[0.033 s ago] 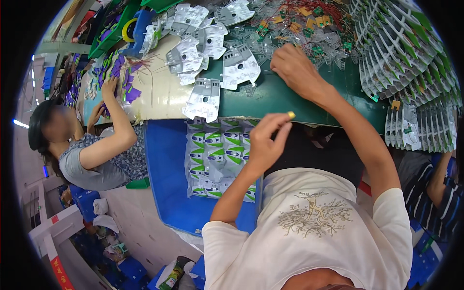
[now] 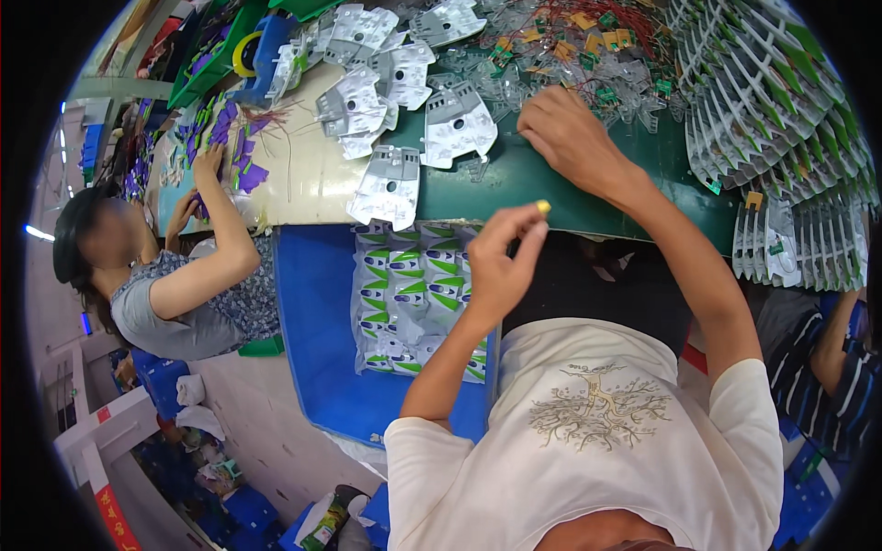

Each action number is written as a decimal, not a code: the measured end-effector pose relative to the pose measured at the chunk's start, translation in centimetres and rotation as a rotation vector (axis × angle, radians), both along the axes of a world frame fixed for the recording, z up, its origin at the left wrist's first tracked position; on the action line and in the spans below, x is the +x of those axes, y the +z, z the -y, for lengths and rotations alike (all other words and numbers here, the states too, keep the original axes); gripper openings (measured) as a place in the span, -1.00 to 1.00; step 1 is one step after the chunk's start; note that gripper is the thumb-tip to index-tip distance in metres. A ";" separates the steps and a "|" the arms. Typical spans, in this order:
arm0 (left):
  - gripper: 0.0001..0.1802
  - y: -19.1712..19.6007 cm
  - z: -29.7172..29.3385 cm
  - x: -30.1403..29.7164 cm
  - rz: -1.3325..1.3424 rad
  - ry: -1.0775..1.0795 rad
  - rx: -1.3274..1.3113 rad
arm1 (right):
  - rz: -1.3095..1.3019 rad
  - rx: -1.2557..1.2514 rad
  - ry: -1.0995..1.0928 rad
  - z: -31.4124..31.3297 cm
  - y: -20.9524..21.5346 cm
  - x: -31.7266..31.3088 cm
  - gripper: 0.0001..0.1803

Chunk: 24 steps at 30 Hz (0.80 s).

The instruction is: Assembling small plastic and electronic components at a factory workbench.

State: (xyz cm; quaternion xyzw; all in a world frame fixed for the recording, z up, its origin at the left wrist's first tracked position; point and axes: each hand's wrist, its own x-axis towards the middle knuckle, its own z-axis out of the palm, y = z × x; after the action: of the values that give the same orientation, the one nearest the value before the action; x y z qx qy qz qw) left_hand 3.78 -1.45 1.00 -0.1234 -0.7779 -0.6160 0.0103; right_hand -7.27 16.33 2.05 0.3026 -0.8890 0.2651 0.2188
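Pinching tiny indistinct yellow part (image 2: 543, 207)

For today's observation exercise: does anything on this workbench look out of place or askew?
One grey plastic part hangs over the front edge of the table, above the blue bin. The rest lie in loose piles. The left hand pinches a small yellow piece.

Two hands of the wearer show: the left hand (image 2: 496, 266) pinching one small yellow piece (image 2: 543, 207), the right hand (image 2: 570, 138) beyond it on the green table (image 2: 551, 184). One blue bin (image 2: 317, 321) sits left of the yellow piece. One co-worker (image 2: 175, 275) sits farther left.
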 end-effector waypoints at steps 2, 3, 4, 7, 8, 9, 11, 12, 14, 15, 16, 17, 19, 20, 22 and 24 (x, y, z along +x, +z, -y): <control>-0.74 0.0 -0.1 -0.7 0.236 0.080 0.397 | 0.049 -0.094 0.030 -0.5 1.1 2.0 -0.93; -0.70 1.2 -0.3 -1.5 0.257 0.091 0.465 | 0.089 -0.184 0.039 -1.0 1.9 3.2 -0.91; -0.68 1.7 -0.6 -1.9 0.237 0.087 0.498 | 0.104 -0.212 0.026 -1.3 2.4 4.3 -0.89; -0.74 2.8 -1.4 -2.6 0.199 0.046 0.444 | 0.060 -0.174 0.029 -2.3 3.8 6.4 -0.87; -0.74 2.6 -1.7 -2.7 0.206 0.041 0.442 | 0.026 -0.160 0.025 -2.5 4.2 7.0 -0.88; -0.77 2.5 -2.0 -2.8 0.194 0.006 0.453 | 0.029 -0.161 0.015 -2.7 4.2 7.4 -0.88; -0.79 2.4 -2.7 -2.7 0.186 -0.036 0.459 | 0.001 -0.187 -0.004 -3.2 4.3 8.0 -0.89; -0.81 2.3 -3.2 -2.7 0.162 -0.012 0.485 | 0.001 -0.190 -0.013 -3.4 4.2 8.3 -0.89; -0.82 2.4 -3.6 -2.5 0.138 0.008 0.505 | 0.150 -0.293 -0.020 -3.8 4.2 8.9 -0.88; -0.81 2.5 -3.8 -2.4 0.103 0.001 0.509 | 0.149 -0.296 -0.025 -4.0 4.3 9.0 -0.88; -0.80 2.6 -4.0 -2.2 0.068 -0.005 0.514 | 0.239 -0.352 -0.022 -4.2 4.5 9.1 -0.87; -0.80 2.7 -4.1 -2.2 0.068 -0.008 0.510 | 0.329 -0.407 -0.017 -4.2 4.7 9.2 -0.86; -0.77 2.9 -4.2 -2.2 0.066 -0.006 0.482 | 0.404 -0.464 -0.023 -4.1 4.8 9.4 -0.87; -0.77 2.9 -4.3 -2.2 0.063 -0.006 0.479 | 0.481 -0.517 -0.029 -4.1 4.9 9.4 -0.87; -0.75 2.7 -4.3 -2.4 0.093 -0.008 0.454 | 0.505 -0.523 -0.024 -4.1 4.9 9.4 -0.87; -0.73 2.6 -4.4 -2.4 0.133 -0.018 0.495 | 0.530 -0.530 -0.016 -4.1 4.6 9.3 -0.87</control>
State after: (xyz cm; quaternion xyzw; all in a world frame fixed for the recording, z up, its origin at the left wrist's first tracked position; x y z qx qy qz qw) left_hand 1.39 2.93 3.62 -0.0833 -0.6013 -0.7945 -0.0164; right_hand 2.02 20.46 6.66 0.1493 -0.8178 0.5532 0.0541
